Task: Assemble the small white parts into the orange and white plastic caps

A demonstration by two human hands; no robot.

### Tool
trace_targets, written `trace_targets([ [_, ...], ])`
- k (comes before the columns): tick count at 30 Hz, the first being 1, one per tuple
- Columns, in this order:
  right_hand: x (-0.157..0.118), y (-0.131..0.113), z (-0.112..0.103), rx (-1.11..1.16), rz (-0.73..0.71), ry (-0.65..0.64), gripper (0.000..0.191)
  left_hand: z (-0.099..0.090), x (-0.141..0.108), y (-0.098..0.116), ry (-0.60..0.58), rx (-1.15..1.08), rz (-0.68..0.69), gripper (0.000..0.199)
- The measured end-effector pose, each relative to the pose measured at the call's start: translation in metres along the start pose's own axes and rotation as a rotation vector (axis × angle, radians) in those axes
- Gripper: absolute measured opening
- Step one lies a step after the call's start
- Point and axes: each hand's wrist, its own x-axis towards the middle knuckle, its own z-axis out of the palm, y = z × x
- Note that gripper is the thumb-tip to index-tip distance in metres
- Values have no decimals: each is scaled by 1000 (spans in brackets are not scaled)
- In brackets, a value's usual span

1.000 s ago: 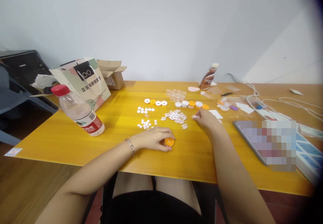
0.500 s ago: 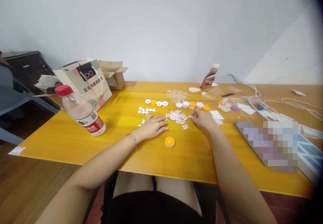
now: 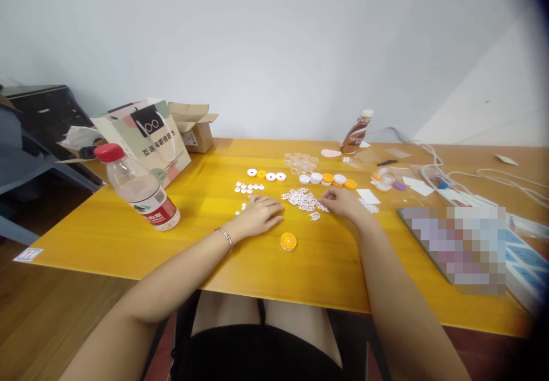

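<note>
The left hand [image 3: 261, 216] is cutting into the view of the small white discs [image 3: 244, 206]. The right hand [image 3: 343, 202] is hiding its own grip, so its fingertips are not showing whether they are pinching one of the white cutout pieces [image 3: 300, 198]. Pixel blocks are masking the tablet [image 3: 450, 243]. Both forearms are running out of the bottom edge, the grey chair [image 3: 15, 141] is leaving at left, and the sticker's [image 3: 28, 255] print is appearing too small for reading.

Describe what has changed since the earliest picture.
The left hand let go of the orange disc and moved forward and left, over the small white pieces. The right hand shifted left to the white openwork pieces. The orange disc and red-capped bottle stayed put.
</note>
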Motion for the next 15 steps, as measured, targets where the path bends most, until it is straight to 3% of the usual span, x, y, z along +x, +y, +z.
trace_targets([
  [10, -5, -1, -7, -23, 38, 60, 14, -2, 0, 1, -11, -3, -13, 29],
  [15, -13, 2, -18, -36, 52, -184, 36, -1, -1, -1, 12, -2, -11, 28],
])
